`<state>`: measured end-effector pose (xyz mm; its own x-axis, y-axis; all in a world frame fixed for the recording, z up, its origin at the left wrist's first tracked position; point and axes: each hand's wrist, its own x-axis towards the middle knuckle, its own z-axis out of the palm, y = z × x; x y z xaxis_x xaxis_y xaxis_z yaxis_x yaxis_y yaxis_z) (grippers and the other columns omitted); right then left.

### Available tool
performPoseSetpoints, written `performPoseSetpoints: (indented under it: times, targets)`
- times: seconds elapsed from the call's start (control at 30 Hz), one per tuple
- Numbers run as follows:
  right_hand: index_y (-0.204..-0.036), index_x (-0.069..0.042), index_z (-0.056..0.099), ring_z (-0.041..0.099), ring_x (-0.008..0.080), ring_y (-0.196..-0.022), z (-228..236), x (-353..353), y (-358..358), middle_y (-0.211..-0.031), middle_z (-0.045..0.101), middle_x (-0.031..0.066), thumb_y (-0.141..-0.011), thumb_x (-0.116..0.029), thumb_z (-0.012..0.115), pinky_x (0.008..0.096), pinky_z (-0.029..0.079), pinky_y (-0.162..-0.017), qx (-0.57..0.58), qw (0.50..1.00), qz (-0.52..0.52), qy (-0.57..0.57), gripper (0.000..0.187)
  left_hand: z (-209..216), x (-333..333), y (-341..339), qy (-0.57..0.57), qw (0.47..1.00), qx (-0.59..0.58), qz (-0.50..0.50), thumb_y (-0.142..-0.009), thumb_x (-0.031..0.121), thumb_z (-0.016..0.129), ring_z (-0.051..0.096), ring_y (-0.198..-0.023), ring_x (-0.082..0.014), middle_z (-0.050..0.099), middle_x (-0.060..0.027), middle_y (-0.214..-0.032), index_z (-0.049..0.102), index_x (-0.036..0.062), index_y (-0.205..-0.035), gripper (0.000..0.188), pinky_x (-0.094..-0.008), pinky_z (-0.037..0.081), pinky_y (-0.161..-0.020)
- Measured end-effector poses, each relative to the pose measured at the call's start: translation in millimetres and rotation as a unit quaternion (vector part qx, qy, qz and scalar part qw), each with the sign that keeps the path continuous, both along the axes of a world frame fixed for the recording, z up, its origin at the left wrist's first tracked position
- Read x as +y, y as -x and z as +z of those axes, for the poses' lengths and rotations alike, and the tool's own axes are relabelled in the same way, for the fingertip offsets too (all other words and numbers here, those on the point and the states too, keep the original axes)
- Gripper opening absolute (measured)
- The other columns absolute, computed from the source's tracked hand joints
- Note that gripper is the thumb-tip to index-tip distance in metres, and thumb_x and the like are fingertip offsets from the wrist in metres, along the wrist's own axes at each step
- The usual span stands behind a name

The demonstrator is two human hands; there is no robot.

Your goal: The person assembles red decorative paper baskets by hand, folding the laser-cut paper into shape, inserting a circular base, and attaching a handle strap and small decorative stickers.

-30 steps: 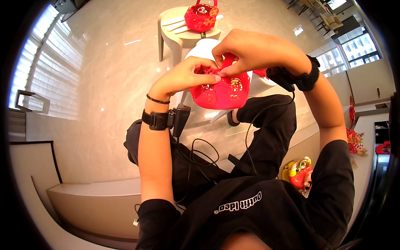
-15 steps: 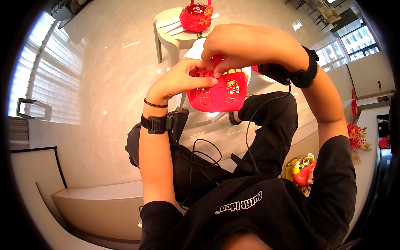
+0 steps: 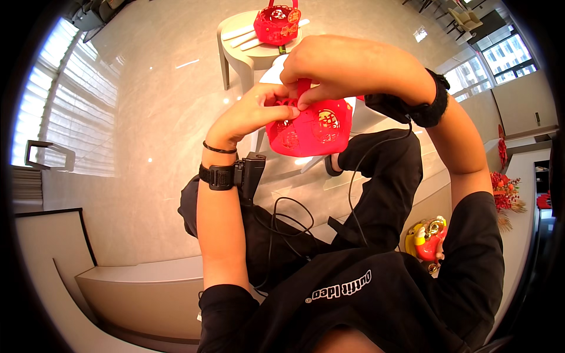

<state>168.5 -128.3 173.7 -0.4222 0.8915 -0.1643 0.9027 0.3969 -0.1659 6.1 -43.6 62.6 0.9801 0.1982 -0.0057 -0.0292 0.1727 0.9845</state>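
A red basket (image 3: 307,130) with round cut-out patterns hangs in front of me, held up between both hands. My left hand (image 3: 254,112) is closed on its left rim, thumb lying across the front wall. From above, my right hand (image 3: 315,73) pinches the rim by the red handle strap (image 3: 303,86), its thumb tip close to the left thumb. The fingers behind the basket are hidden. A second red basket (image 3: 275,27), with its handle raised and a tag on its side, sits on the pale round stool (image 3: 238,59) beyond.
White strips (image 3: 238,33) lie on the stool beside the second basket. Black cables (image 3: 294,219) loop over my lap from the wrist devices. A low ledge (image 3: 141,294) runs at the left, and a red and gold figurine (image 3: 428,241) stands at the right.
The basket has tilted a little, its near wall turning slightly. Both hands have shifted slightly left, and the left thumb has drawn back along the front wall.
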Motion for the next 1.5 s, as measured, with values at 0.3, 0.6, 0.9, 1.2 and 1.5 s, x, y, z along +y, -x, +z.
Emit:
performPoseSetpoints:
  times: [0.3, 0.6, 0.9, 1.2, 1.5]
  targets:
    - [-0.087, 0.000, 0.065, 0.063, 0.0329, -0.080, 2.4, -2.7, 0.8, -0.078, 0.065, 0.0150, -0.075, -0.019, 0.075, 0.0400, 0.050, -0.072, 0.007, 1.000, -0.014, -0.001, 0.025, -3.1, 3.1, -0.2, 0.010, 1.000, 0.002, -0.002, -0.083, 0.009, 0.069, 0.056, -0.078, -0.0055, 0.062, 0.0017, -0.085, 0.061, 0.0017, -0.087, 0.012, -0.0230, 0.043, -0.069]
    - [-0.089, 0.001, 0.065, 0.063, 0.0355, -0.076, 0.3, -2.9, -2.4, -0.075, 0.064, 0.0174, -0.076, -0.019, 0.074, 0.0417, 0.049, -0.069, 0.005, 1.000, -0.009, -0.015, 0.026, -6.8, 3.8, -1.3, 0.001, 1.000, -0.002, 0.001, -0.086, 0.010, 0.068, 0.059, -0.081, -0.0062, 0.065, 0.0011, -0.088, 0.064, 0.0012, -0.092, 0.011, -0.0236, 0.046, -0.073]
    - [-0.084, 0.002, 0.065, 0.062, 0.0373, -0.074, -3.7, -1.0, -4.3, -0.074, 0.063, 0.0200, -0.075, -0.020, 0.074, 0.0425, 0.049, -0.067, 0.003, 1.000, -0.026, -0.014, 0.026, -6.2, 4.0, -2.4, -0.005, 1.000, -0.013, -0.001, -0.087, 0.013, 0.067, 0.058, -0.075, -0.0056, 0.064, 0.0023, -0.084, 0.065, 0.0022, -0.093, 0.012, -0.0235, 0.046, -0.065]
    - [-0.083, 0.001, 0.066, 0.063, 0.0374, -0.069, -3.2, -0.8, -4.9, -0.070, 0.062, 0.0209, -0.075, -0.022, 0.073, 0.0427, 0.049, -0.063, 0.028, 0.999, -0.033, -0.022, 0.025, -12.3, 6.4, -2.9, -0.022, 0.999, -0.040, -0.001, -0.089, 0.017, 0.065, 0.054, -0.070, -0.0044, 0.059, 0.0048, -0.078, 0.066, 0.0052, -0.090, 0.012, -0.0219, 0.043, -0.061]
    - [-0.085, -0.001, 0.067, 0.063, 0.0358, -0.075, 1.5, -2.9, 5.6, -0.075, 0.064, 0.0181, -0.077, -0.022, 0.072, 0.0433, 0.049, -0.068, -0.005, 0.999, -0.038, 0.000, 0.024, -9.1, 6.2, 0.4, -0.006, 1.000, -0.023, -0.014, -0.089, 0.015, 0.064, 0.057, -0.076, -0.0061, 0.064, 0.0023, -0.086, 0.067, 0.0024, -0.099, 0.017, -0.0238, 0.046, -0.067]
